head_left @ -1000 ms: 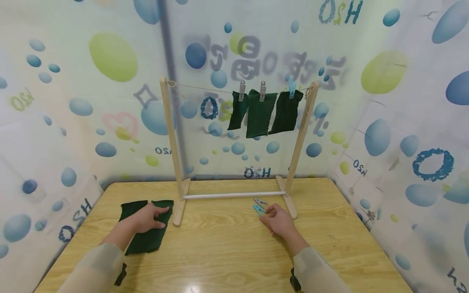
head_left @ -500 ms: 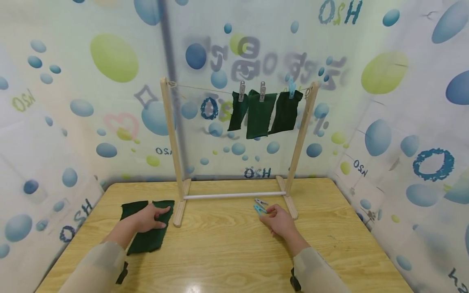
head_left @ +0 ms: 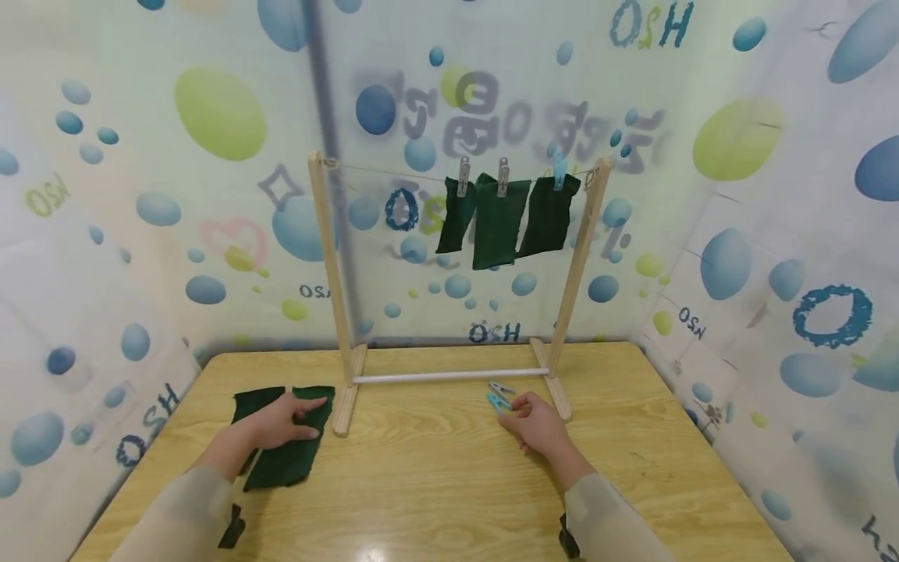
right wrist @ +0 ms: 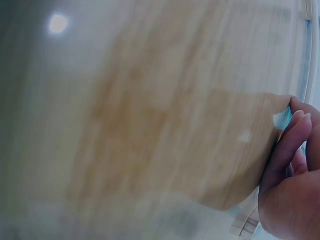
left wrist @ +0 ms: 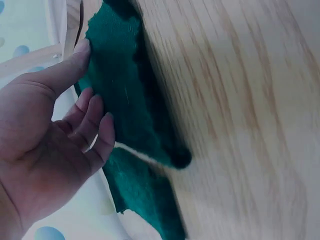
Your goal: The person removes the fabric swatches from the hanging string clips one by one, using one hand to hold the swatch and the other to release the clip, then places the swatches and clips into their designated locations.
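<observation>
My left hand (head_left: 281, 421) lies over two dark green cloth pieces at the left of the table. Its thumb and index finger are apart, and its fingers touch the right-hand cloth (head_left: 288, 464), whose edge runs under the fingertips in the left wrist view. The left-hand cloth (head_left: 253, 400) is partly hidden under the wrist. At the right, my right hand (head_left: 537, 425) pinches a light blue clothespin (head_left: 497, 403) by one end, low over the table. In the right wrist view only a bit of the blue clothespin (right wrist: 283, 119) shows between the fingertips. A grey clothespin (head_left: 501, 387) lies just beyond.
A wooden drying rack (head_left: 330, 265) stands at the table's back, with a white bar (head_left: 449, 376) low across it. From its string hang three green cloths, among them the middle cloth (head_left: 500, 226), held by two grey clothespins and a blue clothespin (head_left: 559, 170). Patterned curtains surround the table (head_left: 421, 484).
The right-hand cloth has shifted very slightly, and a gap now shows between the two cloths below my left wrist. Both hands stay nearly still.
</observation>
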`<move>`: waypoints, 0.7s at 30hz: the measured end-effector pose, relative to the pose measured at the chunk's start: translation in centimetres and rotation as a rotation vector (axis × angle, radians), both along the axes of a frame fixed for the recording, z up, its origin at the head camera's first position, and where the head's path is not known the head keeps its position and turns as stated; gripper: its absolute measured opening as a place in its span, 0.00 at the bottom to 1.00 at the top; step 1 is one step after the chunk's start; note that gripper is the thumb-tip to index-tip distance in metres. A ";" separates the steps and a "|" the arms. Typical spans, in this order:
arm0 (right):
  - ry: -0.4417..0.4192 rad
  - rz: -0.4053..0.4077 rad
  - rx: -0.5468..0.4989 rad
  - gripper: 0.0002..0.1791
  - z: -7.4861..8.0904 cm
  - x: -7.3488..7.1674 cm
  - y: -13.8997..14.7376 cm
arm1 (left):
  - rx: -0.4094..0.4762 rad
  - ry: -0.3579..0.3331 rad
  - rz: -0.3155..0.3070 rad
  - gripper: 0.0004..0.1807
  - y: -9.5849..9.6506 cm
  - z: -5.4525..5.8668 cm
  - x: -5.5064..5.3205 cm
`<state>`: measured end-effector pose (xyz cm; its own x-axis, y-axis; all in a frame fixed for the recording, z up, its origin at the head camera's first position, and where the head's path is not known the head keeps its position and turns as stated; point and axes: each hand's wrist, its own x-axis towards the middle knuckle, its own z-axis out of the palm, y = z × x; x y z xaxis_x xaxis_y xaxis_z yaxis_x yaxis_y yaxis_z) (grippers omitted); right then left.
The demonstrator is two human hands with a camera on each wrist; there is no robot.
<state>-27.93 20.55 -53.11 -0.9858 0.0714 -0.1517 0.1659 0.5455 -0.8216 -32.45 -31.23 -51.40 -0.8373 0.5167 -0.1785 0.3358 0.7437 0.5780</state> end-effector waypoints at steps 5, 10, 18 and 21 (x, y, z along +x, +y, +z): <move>-0.009 -0.004 -0.005 0.21 -0.2 0.0 0.2 | -0.067 -0.016 0.091 0.46 0.6 2.5 1.6; -0.012 0.001 -0.011 0.20 -0.1 0.0 0.2 | -0.125 -0.075 0.104 0.51 0.2 2.5 1.9; -0.011 0.010 -0.037 0.20 -0.2 0.0 0.3 | -0.153 -0.069 0.079 0.56 -2.4 -2.4 -1.6; -0.012 0.015 -0.057 0.20 -0.2 0.0 0.3 | -0.141 -0.051 0.063 0.55 -3.2 -3.5 -2.1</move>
<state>-27.96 20.83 -53.35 -0.9849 0.0475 -0.1667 0.1679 0.5005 -0.8493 -34.56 -34.45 -54.94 -0.8553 0.4301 -0.2889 0.2585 0.8375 0.4815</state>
